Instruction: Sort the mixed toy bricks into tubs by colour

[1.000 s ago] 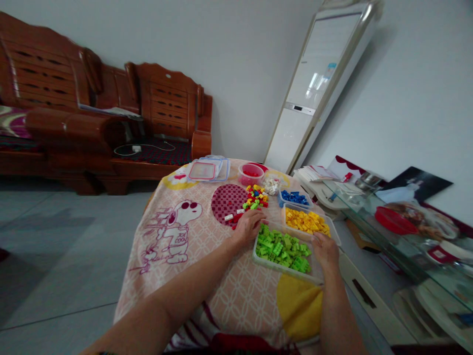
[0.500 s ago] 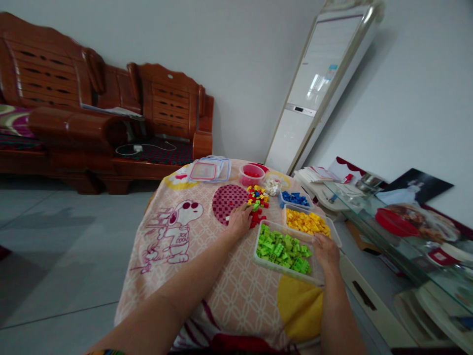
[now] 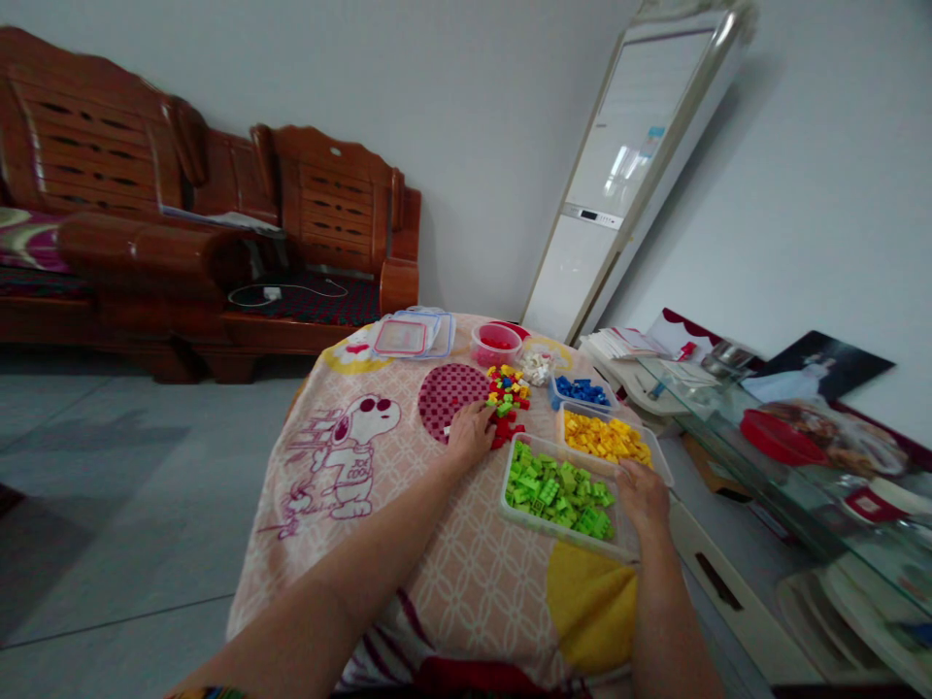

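My left hand [image 3: 472, 434] lies low over the cloth with its fingers stretched toward a heap of red building bricks [image 3: 508, 430]. Beyond its fingertips is a mixed pile of yellow, red and green bricks [image 3: 508, 388]. A small white piece [image 3: 448, 430] shows beside this hand. At the right, my right hand [image 3: 645, 495] is closed on the right rim of a clear plastic box [image 3: 539, 527] of green bricks [image 3: 557, 493]. Its fingertips are close to the box of yellow bricks [image 3: 604, 437]; their undersides are hidden.
Farther back are a box of blue bricks [image 3: 582, 391], white bricks [image 3: 537, 367], a round tub [image 3: 496, 345] with red pieces and stacked lids [image 3: 412, 336]. A patterned cloth [image 3: 481, 573] covers the table. A glass-topped stand [image 3: 786, 461] is close on the right.
My left hand has shifted very slightly beside the red bricks. The right hand and the boxes have stayed in place.
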{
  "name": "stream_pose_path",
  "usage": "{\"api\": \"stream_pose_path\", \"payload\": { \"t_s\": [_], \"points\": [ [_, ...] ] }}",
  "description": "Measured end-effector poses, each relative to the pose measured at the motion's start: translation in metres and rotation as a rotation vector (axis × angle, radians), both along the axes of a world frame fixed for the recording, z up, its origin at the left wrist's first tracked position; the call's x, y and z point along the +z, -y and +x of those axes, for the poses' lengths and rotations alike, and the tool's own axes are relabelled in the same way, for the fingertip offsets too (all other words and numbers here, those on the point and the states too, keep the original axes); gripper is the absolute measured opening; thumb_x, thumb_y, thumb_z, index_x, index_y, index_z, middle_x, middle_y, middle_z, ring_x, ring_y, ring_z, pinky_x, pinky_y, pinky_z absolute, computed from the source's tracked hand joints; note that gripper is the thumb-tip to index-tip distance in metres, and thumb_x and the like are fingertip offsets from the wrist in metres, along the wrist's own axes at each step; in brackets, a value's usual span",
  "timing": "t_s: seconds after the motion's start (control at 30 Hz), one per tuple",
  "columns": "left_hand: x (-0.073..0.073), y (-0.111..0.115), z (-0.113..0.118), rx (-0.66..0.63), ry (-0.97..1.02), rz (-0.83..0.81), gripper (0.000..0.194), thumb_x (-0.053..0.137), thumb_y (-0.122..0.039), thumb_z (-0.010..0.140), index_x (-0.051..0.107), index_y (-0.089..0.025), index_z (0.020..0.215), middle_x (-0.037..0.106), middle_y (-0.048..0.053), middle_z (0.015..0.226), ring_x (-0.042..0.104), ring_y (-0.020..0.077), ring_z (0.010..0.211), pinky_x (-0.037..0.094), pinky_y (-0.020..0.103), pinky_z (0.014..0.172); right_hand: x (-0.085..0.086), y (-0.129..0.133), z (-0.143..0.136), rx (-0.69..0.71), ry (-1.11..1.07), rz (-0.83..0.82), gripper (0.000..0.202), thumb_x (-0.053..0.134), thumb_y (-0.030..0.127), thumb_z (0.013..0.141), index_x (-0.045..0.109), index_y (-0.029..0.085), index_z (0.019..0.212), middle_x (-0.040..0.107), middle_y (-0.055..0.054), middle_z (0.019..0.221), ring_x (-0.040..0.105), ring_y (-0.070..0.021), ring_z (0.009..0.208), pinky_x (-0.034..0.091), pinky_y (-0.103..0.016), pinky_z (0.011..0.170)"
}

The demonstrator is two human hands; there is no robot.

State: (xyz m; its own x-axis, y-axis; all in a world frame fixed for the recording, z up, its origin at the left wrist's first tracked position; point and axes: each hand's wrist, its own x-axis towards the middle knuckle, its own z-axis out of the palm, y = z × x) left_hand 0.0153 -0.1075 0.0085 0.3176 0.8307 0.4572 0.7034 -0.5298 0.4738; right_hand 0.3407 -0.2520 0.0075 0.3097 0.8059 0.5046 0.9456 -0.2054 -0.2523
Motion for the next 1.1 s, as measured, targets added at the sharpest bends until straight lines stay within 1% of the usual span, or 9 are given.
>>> {"api": "stream_pose_path", "payload": {
  "t_s": [0.13, 0.33, 0.57, 0.63, 0.73, 0.83, 0.9, 0.97, 1.1],
  "points": [
    [-0.003, 0.001, -0.001, -0.048, 0.135, 0.071, 0.044, 0.053, -0.014, 0.081, 0.062, -0.018, 0.124, 0.059, 0.013, 0.129, 0.054, 0.0256, 0.119, 0.042, 0.043, 0.106, 0.0, 0.0, 0.0, 0.003, -0.001, 0.007, 0.038, 0.044, 0.037, 0.08, 0.074, 0.017, 0.093, 0.074, -0.01, 0.096, 0.065, -0.023, 0.087, 0.048, -0.034, 0.084],
    [-0.008, 0.011, 0.01, -0.156, 0.239, 0.097, 0.044, 0.05, -0.014, 0.082, 0.061, -0.018, 0.125, 0.061, 0.011, 0.128, 0.055, 0.0231, 0.12, 0.042, 0.04, 0.109, -0.001, -0.001, 0.0, -0.008, 0.001, -0.007, 0.04, 0.043, 0.035, 0.08, 0.073, 0.015, 0.096, 0.073, -0.013, 0.1, 0.065, -0.025, 0.091, 0.048, -0.037, 0.086],
    [-0.013, 0.008, 0.008, -0.118, 0.222, 0.074, 0.044, 0.049, -0.013, 0.083, 0.06, -0.014, 0.125, 0.06, 0.014, 0.128, 0.055, 0.024, 0.12, 0.043, 0.041, 0.108, 0.0, -0.001, 0.0, -0.008, 0.001, -0.024, 0.041, 0.043, 0.036, 0.081, 0.073, 0.014, 0.097, 0.072, -0.013, 0.1, 0.065, -0.0253, 0.091, 0.048, -0.037, 0.085],
    [-0.011, 0.007, 0.009, -0.155, 0.208, 0.102, 0.045, 0.047, -0.012, 0.085, 0.058, -0.016, 0.127, 0.058, 0.013, 0.132, 0.053, 0.023, 0.122, 0.043, 0.041, 0.108, -0.001, -0.001, 0.0, -0.011, 0.003, -0.026, 0.041, 0.042, 0.036, 0.081, 0.073, 0.014, 0.098, 0.072, -0.013, 0.1, 0.065, -0.0253, 0.091, 0.048, -0.037, 0.085],
    [-0.005, 0.006, 0.015, -0.264, 0.138, 0.141, 0.042, 0.047, -0.015, 0.088, 0.057, -0.019, 0.129, 0.056, 0.012, 0.135, 0.05, 0.0227, 0.127, 0.041, 0.042, 0.108, -0.001, -0.001, 0.001, -0.006, 0.011, -0.021, 0.043, 0.041, 0.037, 0.082, 0.073, 0.013, 0.097, 0.073, -0.013, 0.1, 0.066, -0.0249, 0.091, 0.048, -0.036, 0.086],
    [0.001, 0.007, 0.023, -0.345, 0.024, 0.139, 0.033, 0.054, -0.025, 0.089, 0.063, -0.019, 0.12, 0.063, 0.012, 0.125, 0.051, 0.025, 0.123, 0.042, 0.043, 0.105, -0.002, -0.001, 0.002, 0.006, 0.021, -0.007, 0.042, 0.041, 0.038, 0.082, 0.073, 0.015, 0.095, 0.073, -0.012, 0.098, 0.066, -0.0242, 0.09, 0.048, -0.035, 0.085],
    [0.003, 0.007, 0.024, -0.341, -0.028, 0.113, 0.025, 0.056, -0.029, 0.089, 0.068, -0.019, 0.109, 0.067, 0.012, 0.112, 0.056, 0.025, 0.114, 0.044, 0.042, 0.1, -0.003, 0.0, 0.003, 0.008, 0.024, 0.006, 0.041, 0.042, 0.038, 0.082, 0.073, 0.015, 0.094, 0.074, -0.011, 0.096, 0.066, -0.024, 0.089, 0.048, -0.034, 0.084],
    [0.003, 0.006, 0.023, -0.303, -0.049, 0.078, 0.021, 0.057, -0.026, 0.088, 0.07, -0.019, 0.103, 0.068, 0.011, 0.103, 0.058, 0.0235, 0.104, 0.046, 0.039, 0.095, -0.003, 0.0, 0.003, 0.006, 0.025, 0.021, 0.041, 0.042, 0.039, 0.081, 0.073, 0.015, 0.094, 0.074, -0.011, 0.096, 0.066, -0.0241, 0.089, 0.048, -0.035, 0.084],
    [-0.002, 0.002, 0.015, -0.202, -0.001, 0.055, 0.022, 0.058, -0.016, 0.083, 0.069, -0.018, 0.101, 0.069, 0.009, 0.098, 0.059, 0.0228, 0.099, 0.046, 0.036, 0.092, -0.004, 0.0, 0.004, 0.011, 0.021, 0.027, 0.04, 0.044, 0.038, 0.08, 0.073, 0.015, 0.094, 0.074, -0.012, 0.097, 0.066, -0.0248, 0.089, 0.048, -0.036, 0.084]
  ]
}}
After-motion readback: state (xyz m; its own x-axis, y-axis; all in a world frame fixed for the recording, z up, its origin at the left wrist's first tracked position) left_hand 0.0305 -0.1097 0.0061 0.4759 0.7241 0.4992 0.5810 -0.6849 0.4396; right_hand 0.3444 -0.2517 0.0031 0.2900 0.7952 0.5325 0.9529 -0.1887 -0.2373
